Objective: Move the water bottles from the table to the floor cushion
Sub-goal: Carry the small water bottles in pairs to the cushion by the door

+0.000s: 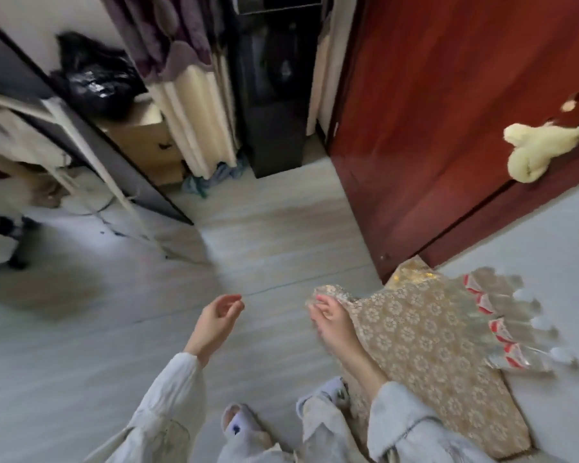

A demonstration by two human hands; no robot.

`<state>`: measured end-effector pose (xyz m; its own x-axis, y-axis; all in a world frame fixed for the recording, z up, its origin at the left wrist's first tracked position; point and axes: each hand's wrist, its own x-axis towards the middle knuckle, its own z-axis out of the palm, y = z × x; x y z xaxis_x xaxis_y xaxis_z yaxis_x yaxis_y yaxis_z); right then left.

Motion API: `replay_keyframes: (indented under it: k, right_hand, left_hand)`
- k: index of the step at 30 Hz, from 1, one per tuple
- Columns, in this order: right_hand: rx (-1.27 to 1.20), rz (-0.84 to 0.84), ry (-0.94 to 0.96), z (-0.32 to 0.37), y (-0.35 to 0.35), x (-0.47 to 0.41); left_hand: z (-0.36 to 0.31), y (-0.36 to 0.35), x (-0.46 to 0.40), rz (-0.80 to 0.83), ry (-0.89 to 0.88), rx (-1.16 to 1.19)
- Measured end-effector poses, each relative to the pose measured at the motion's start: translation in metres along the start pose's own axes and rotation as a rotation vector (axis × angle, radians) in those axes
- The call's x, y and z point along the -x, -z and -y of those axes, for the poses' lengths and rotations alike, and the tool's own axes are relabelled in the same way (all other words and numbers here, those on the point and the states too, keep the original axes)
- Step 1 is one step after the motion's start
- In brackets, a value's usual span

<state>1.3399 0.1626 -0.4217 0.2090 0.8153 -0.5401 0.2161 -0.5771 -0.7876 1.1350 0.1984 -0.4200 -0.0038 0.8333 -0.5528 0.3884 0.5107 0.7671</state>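
The person stands on a pale plank floor (264, 235), looking down at both arms, which reach forward out of light denim sleeves (168, 392).

The left hand (216, 317) is raised with the wrist bent slightly back and the palm turned inward toward the other hand. Its fingers curl loosely, the thumb apart from them, and nothing lies inside the curl; the hand is empty and relaxed, over bare floor.

The right hand (330, 317) is stretched a little farther forward, its forearm running down and to the right to the cuff. The fingers hang half bent with the tips pointing up and left. It is motion-blurred, but nothing shows between the fingers, so it reads as released and empty. It sits over the near left corner of the floor cushion (425, 355), a gold, flower-patterned pad lying flat on the floor, which spreads to the right of and below that hand.

The water bottles (512, 325) lie on the far right side of the cushion, well to the right of the right hand and apart from it. They are clear with red and white labels and pale caps, lying on their sides in a row with the caps pointing right, past the cushion's edge. Blur makes the exact count uncertain.

Beyond the right hand stands a red-brown door (432, 128). Below both hands, two feet in light slippers (244, 421) rest on the floor.
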Motion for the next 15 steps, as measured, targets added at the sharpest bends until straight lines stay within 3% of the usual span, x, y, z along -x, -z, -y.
replay_keyframes:
  k: [8, 15]
  right_hand:
    - [0.043, 0.377, 0.201, 0.106, -0.215, 0.045]
    - [0.118, 0.779, 0.418, 0.192, -0.367, 0.096]
  left_hand:
    - [0.075, 0.196, 0.082, -0.485, -0.032, 0.279]
    - [0.114, 0.306, 0.161, -1.015, -0.102, 0.857]
